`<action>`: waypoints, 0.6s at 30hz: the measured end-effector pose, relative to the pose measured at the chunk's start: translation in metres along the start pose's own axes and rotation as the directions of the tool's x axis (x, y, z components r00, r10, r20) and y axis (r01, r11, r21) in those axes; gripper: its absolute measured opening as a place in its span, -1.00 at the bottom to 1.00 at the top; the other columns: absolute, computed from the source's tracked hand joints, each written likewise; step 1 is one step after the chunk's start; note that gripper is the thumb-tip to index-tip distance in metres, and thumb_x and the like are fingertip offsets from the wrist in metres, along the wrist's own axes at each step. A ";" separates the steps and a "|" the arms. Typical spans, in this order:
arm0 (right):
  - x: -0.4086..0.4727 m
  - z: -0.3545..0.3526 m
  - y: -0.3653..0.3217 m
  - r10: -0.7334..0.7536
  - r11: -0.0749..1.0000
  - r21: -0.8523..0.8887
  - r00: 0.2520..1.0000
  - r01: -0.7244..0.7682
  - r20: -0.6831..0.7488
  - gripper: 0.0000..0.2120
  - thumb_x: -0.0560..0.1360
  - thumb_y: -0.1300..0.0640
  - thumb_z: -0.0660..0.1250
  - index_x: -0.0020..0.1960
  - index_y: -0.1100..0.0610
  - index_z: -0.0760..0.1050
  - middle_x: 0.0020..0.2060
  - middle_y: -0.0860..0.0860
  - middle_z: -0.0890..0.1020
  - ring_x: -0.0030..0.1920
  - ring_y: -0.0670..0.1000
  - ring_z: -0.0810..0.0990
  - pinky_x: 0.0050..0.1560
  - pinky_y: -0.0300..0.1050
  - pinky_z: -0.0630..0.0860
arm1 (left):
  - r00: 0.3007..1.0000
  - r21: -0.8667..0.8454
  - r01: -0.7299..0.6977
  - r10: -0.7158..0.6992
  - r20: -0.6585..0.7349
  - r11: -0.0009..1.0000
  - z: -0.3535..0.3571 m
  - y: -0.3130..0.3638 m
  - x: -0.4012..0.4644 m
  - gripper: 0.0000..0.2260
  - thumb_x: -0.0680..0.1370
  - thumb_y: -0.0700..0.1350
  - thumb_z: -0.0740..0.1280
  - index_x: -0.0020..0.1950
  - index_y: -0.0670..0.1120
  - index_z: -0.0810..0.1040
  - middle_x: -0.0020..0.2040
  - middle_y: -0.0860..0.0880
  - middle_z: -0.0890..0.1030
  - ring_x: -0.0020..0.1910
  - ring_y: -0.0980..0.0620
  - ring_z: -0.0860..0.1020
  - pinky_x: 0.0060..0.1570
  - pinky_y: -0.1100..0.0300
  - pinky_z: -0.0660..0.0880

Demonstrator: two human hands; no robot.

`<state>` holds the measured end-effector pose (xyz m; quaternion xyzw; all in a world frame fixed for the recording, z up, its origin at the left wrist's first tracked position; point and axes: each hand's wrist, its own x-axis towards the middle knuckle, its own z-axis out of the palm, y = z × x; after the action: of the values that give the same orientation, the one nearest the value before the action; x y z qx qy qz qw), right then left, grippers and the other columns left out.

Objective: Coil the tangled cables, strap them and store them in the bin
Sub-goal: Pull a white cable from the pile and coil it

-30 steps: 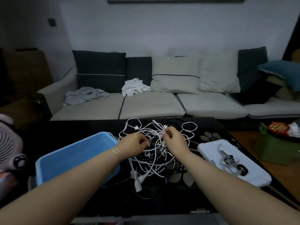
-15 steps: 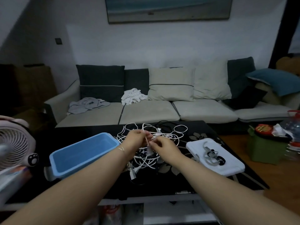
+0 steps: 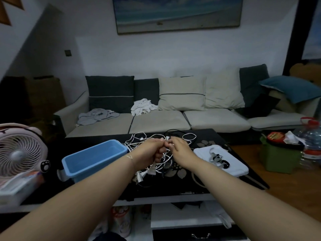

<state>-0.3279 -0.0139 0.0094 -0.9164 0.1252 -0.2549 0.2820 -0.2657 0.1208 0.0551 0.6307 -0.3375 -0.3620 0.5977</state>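
Note:
A tangle of white and black cables point(image 3: 161, 164) lies in the middle of the black coffee table point(image 3: 205, 185). My left hand point(image 3: 150, 150) has its fingers curled around white strands lifted from the pile. My right hand point(image 3: 179, 149) pinches a white cable right beside it, fingertips nearly touching the left hand. An empty blue bin point(image 3: 94, 158) stands just left of the tangle. On the right, a white bin lid point(image 3: 232, 164) carries a few straps point(image 3: 218, 158). Where the held strands run in the pile is hidden by my hands.
A white fan point(image 3: 20, 151) stands at the table's left end. A sofa point(image 3: 156, 120) with cushions and crumpled cloths runs behind the table. A green box point(image 3: 279, 159) with snacks and a water bottle point(image 3: 312, 145) sits on the wooden floor to the right.
The camera has tilted up and back, so the table looks farther away. My hands have come together and lifted white strands off the pile.

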 end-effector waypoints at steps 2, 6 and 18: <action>-0.010 -0.007 -0.005 0.015 0.999 0.039 1.000 -0.015 -0.012 -0.78 0.64 0.15 0.12 0.16 0.24 0.46 0.11 0.18 0.56 0.17 0.15 0.48 0.12 -0.09 0.31 | 1.000 -0.090 0.008 -0.009 -0.013 0.996 0.005 0.005 -0.005 -0.74 0.68 -0.11 0.03 -0.14 -0.09 0.41 -0.49 0.07 0.31 -0.56 0.16 0.16 -0.56 0.34 0.09; -0.021 -0.012 -0.013 0.118 0.984 0.130 0.993 -0.120 0.023 -0.82 0.65 0.06 0.06 -0.09 0.03 0.35 -0.23 -0.05 0.60 -0.14 0.05 0.53 -0.03 -0.02 0.43 | 0.996 -0.285 -0.021 -0.004 -0.085 0.958 0.008 0.016 -0.009 -0.72 0.69 -0.06 0.03 -0.03 -0.14 0.47 -0.53 0.08 0.31 -0.62 0.20 0.13 -0.63 0.37 0.01; -0.047 -0.016 -0.034 -0.050 0.924 -0.371 0.992 0.091 0.119 -0.77 0.64 -0.02 0.00 0.17 0.05 0.33 0.08 0.19 0.59 0.04 0.26 0.56 -0.17 0.02 0.36 | 0.962 -0.409 -0.214 0.119 -0.245 0.887 0.024 0.023 -0.007 -0.72 0.70 -0.21 -0.01 0.28 -0.32 0.37 0.26 -0.28 0.48 0.27 -0.22 0.49 0.13 0.05 0.51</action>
<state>-0.3732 0.0239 0.0212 -0.9697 0.1234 -0.1864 0.0982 -0.2898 0.1133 0.0779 0.4863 -0.2362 -0.3049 0.7841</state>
